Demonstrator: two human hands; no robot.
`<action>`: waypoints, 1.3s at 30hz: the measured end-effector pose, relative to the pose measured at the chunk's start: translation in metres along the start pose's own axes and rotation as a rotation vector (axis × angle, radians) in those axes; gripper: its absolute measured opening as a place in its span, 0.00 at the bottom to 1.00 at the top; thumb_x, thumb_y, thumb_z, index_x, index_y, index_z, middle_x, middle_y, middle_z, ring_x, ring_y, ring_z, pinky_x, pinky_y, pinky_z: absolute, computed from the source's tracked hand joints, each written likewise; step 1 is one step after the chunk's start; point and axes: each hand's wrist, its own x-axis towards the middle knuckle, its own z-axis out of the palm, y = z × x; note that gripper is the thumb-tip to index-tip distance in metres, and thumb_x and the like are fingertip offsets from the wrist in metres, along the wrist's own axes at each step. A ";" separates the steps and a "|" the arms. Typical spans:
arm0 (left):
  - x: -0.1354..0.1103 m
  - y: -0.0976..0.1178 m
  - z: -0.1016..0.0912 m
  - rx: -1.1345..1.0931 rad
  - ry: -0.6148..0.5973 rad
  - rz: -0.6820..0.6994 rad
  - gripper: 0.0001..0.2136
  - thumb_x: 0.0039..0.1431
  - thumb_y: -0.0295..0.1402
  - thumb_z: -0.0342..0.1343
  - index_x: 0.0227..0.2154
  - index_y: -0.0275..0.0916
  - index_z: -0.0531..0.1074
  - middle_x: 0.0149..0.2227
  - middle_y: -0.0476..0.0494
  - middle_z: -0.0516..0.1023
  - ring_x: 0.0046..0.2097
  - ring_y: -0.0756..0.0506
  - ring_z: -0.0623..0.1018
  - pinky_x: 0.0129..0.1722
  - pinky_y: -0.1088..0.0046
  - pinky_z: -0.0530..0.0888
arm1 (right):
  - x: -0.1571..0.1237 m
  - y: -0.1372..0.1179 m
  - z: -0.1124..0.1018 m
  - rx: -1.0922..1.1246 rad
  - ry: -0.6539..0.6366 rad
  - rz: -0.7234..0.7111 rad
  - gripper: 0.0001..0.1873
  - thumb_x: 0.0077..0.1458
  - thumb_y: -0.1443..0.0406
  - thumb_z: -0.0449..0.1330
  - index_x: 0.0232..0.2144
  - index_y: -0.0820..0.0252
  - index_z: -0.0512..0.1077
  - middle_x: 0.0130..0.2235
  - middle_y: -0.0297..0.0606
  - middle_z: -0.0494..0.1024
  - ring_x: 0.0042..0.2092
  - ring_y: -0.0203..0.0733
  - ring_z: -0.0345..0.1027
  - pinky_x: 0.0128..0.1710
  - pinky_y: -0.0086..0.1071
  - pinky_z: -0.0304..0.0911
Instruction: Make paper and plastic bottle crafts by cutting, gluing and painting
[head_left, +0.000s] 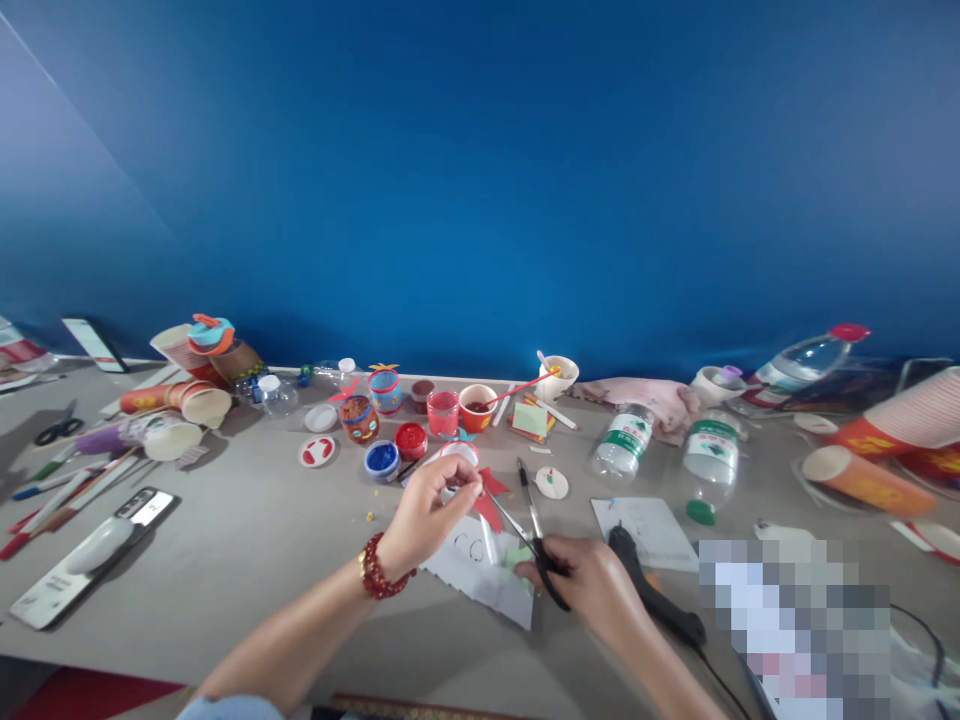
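My right hand [589,578] holds black-handled scissors [553,582], their blades pointing up and left. Close to the blade tips, my left hand [439,500] has thumb and fingers pinched together. Whatever sits between those fingertips is too small to make out. Just behind the blades lies a red paper cutout [489,492]. Under both hands is a white sheet [469,570] with dark curved marks. Green paper scraps [517,556] lie beside the scissors. A black pen [526,485] rests near them, next to a small white disc [552,483].
Open jars of blue paint [382,460] and red paint [411,440] stand beyond my left hand, with decorated cups [360,418] behind. A black glue gun [660,595] with a cord lies at right, below plastic bottles [711,465]. A phone [90,560] lies left.
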 end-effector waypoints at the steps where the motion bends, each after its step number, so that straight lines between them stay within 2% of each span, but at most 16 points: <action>1: 0.000 -0.001 0.000 -0.002 0.002 -0.004 0.06 0.60 0.31 0.53 0.30 0.37 0.72 0.29 0.47 0.75 0.32 0.49 0.73 0.31 0.77 0.67 | 0.000 0.000 0.000 -0.007 0.004 -0.004 0.26 0.54 0.50 0.59 0.14 0.58 0.60 0.18 0.29 0.61 0.23 0.35 0.50 0.22 0.28 0.44; 7: -0.004 -0.002 0.002 -0.034 0.026 -0.037 0.07 0.60 0.34 0.54 0.29 0.37 0.71 0.29 0.47 0.75 0.31 0.49 0.73 0.30 0.77 0.67 | 0.003 -0.001 0.003 0.018 0.011 -0.015 0.25 0.53 0.51 0.60 0.14 0.58 0.62 0.17 0.29 0.61 0.23 0.35 0.50 0.22 0.28 0.43; 10: -0.006 -0.003 0.004 -0.043 0.038 -0.041 0.07 0.60 0.35 0.55 0.30 0.37 0.71 0.29 0.46 0.75 0.32 0.48 0.73 0.31 0.77 0.67 | 0.001 -0.002 0.002 0.088 -0.027 -0.014 0.22 0.51 0.53 0.62 0.15 0.59 0.65 0.18 0.29 0.63 0.23 0.34 0.52 0.21 0.27 0.45; 12: -0.007 -0.004 0.005 -0.056 0.053 -0.040 0.08 0.60 0.36 0.55 0.30 0.37 0.71 0.29 0.46 0.75 0.32 0.48 0.73 0.32 0.76 0.67 | -0.001 -0.003 0.002 0.188 -0.091 0.003 0.19 0.49 0.53 0.64 0.18 0.59 0.68 0.19 0.29 0.66 0.23 0.34 0.55 0.21 0.27 0.47; 15: -0.009 -0.006 0.006 -0.115 0.074 -0.037 0.08 0.60 0.37 0.54 0.30 0.37 0.70 0.29 0.47 0.74 0.33 0.48 0.72 0.33 0.75 0.68 | -0.002 -0.008 0.003 0.478 -0.170 0.046 0.20 0.48 0.50 0.64 0.22 0.61 0.71 0.20 0.32 0.71 0.23 0.35 0.60 0.22 0.27 0.53; 17: -0.010 -0.008 0.008 -0.155 0.076 -0.041 0.09 0.61 0.37 0.54 0.30 0.37 0.70 0.29 0.47 0.73 0.33 0.49 0.71 0.34 0.75 0.68 | -0.001 -0.016 0.004 0.699 -0.096 0.096 0.21 0.49 0.48 0.62 0.25 0.61 0.70 0.22 0.36 0.74 0.24 0.37 0.64 0.23 0.28 0.56; 18: -0.010 -0.009 0.009 -0.170 0.073 -0.047 0.09 0.61 0.36 0.54 0.29 0.37 0.70 0.29 0.48 0.73 0.33 0.49 0.71 0.34 0.75 0.67 | 0.002 -0.022 0.005 0.788 -0.015 0.130 0.21 0.49 0.48 0.63 0.26 0.61 0.70 0.23 0.37 0.75 0.24 0.38 0.65 0.23 0.28 0.57; 21: -0.012 -0.012 0.013 -0.197 0.050 -0.070 0.08 0.61 0.36 0.55 0.30 0.37 0.70 0.28 0.48 0.72 0.32 0.50 0.71 0.33 0.75 0.67 | 0.014 -0.043 0.003 0.926 0.132 0.177 0.20 0.46 0.50 0.66 0.29 0.61 0.71 0.24 0.36 0.75 0.25 0.39 0.67 0.24 0.29 0.60; 27: -0.014 -0.015 0.021 -0.316 -0.008 -0.051 0.10 0.62 0.38 0.55 0.30 0.37 0.70 0.29 0.46 0.75 0.34 0.47 0.74 0.37 0.72 0.70 | 0.041 -0.067 -0.001 0.956 0.225 0.070 0.16 0.46 0.53 0.66 0.26 0.60 0.72 0.23 0.35 0.75 0.25 0.39 0.68 0.25 0.29 0.61; 32: -0.015 -0.011 0.020 -0.403 -0.048 -0.025 0.10 0.62 0.38 0.56 0.30 0.36 0.70 0.28 0.45 0.75 0.33 0.47 0.74 0.37 0.71 0.70 | 0.045 -0.063 0.003 0.981 0.178 0.048 0.15 0.46 0.55 0.66 0.25 0.60 0.71 0.21 0.34 0.75 0.24 0.38 0.68 0.25 0.28 0.61; 39: -0.017 -0.011 0.013 -0.294 -0.036 -0.051 0.09 0.61 0.38 0.56 0.34 0.36 0.72 0.32 0.45 0.75 0.34 0.49 0.72 0.32 0.75 0.67 | 0.043 -0.055 -0.008 0.963 0.032 -0.006 0.11 0.47 0.60 0.66 0.25 0.61 0.71 0.21 0.33 0.74 0.23 0.35 0.65 0.23 0.26 0.60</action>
